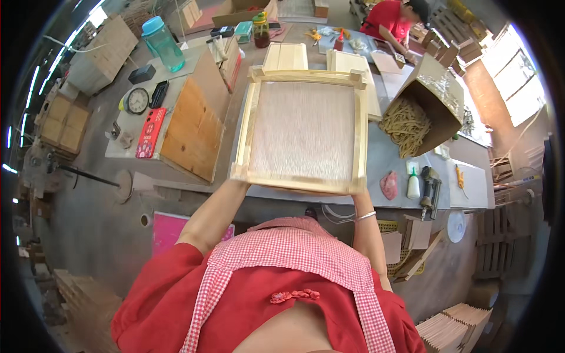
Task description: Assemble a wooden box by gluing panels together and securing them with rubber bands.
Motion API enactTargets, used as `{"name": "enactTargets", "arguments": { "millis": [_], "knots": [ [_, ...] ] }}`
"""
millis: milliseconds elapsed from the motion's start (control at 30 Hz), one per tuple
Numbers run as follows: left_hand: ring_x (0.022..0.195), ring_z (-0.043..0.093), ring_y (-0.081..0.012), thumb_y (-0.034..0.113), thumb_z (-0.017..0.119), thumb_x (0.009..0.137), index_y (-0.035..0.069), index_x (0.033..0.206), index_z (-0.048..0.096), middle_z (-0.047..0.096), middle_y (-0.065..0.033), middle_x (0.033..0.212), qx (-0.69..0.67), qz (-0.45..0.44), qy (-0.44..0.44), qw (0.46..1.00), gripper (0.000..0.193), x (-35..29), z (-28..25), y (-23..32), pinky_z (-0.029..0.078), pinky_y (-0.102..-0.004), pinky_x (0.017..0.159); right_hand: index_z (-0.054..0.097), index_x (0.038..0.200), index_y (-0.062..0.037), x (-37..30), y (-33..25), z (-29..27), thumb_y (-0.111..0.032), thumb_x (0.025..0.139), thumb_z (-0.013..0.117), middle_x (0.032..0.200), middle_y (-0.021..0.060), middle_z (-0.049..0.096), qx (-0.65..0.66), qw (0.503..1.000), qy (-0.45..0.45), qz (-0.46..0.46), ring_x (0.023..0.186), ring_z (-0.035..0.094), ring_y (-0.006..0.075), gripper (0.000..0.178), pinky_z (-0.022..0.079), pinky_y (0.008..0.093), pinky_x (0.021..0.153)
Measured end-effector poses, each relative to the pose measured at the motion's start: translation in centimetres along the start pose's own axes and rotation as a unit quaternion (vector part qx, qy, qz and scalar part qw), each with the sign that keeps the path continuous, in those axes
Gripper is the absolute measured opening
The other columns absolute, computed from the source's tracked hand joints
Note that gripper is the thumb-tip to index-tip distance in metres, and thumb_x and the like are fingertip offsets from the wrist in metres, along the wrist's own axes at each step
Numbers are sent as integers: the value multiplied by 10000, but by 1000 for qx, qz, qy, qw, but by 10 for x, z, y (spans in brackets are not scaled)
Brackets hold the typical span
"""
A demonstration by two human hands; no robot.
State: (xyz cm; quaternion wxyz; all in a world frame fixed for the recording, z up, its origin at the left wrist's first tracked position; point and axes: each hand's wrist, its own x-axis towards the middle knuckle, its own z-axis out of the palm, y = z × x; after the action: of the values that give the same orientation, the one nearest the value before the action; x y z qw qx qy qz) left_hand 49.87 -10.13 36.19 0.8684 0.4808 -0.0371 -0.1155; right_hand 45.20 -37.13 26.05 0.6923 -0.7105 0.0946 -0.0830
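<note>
A shallow pale wooden tray (pixel 303 129) with a raised rim and small blocks at its corners is in front of me, over the workbench. Its near edge is slightly smeared by motion. My left hand (pixel 238 185) is at the near left corner, and my right hand (pixel 359 196) is at the near right one. Both hands grip the tray from its near side; the wood hides most of their fingers. Beyond the tray lie pale wooden panels (pixel 286 57) and more stacked pieces (pixel 347 60).
On the right are a tipped carton of rubber bands (pixel 406 126), a glue bottle (pixel 413 185) and a power tool (pixel 431 189). At left, a wooden box (pixel 191 129) bears a phone (pixel 150 132), a clock (pixel 138 100) and a teal bottle (pixel 163 47). A co-worker (pixel 389 26) works at the far right.
</note>
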Motion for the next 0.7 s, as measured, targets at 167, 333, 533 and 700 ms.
{"name": "enactTargets", "arguments": {
  "millis": [167,333,533,700],
  "knots": [
    [1096,639,-209,667,358,985,8,1406,480,623,-133,1264,-21,-42,-66,997,792,58,0,21,519,-320,928,642,1234,-27,11,-70,-14,-434,1069,330,1118,63,661,71,996,-41,45,998,606,103,538,491,254,814],
    [1221,573,-234,720,288,967,0,1465,408,552,-151,1380,-20,-66,-110,991,883,46,-24,54,459,-346,1024,444,1439,16,-1,-124,5,-560,1055,234,1386,94,555,205,967,-89,-123,1285,493,212,723,347,344,1106],
    [1394,405,-239,753,247,953,-36,1502,327,415,-139,1526,-73,-33,-77,994,965,-2,-30,43,303,-367,1160,439,1460,-26,-43,-103,11,-598,1040,237,1448,121,505,155,973,-57,-159,1358,431,238,738,286,362,1145],
    [1395,390,-199,590,406,1007,44,1508,358,432,-88,1517,-35,78,47,995,742,-36,-12,21,291,-350,1154,320,1516,-88,-51,-57,15,-518,1053,328,1493,100,447,253,954,15,-159,1394,388,234,632,281,382,1164]
  ]
}}
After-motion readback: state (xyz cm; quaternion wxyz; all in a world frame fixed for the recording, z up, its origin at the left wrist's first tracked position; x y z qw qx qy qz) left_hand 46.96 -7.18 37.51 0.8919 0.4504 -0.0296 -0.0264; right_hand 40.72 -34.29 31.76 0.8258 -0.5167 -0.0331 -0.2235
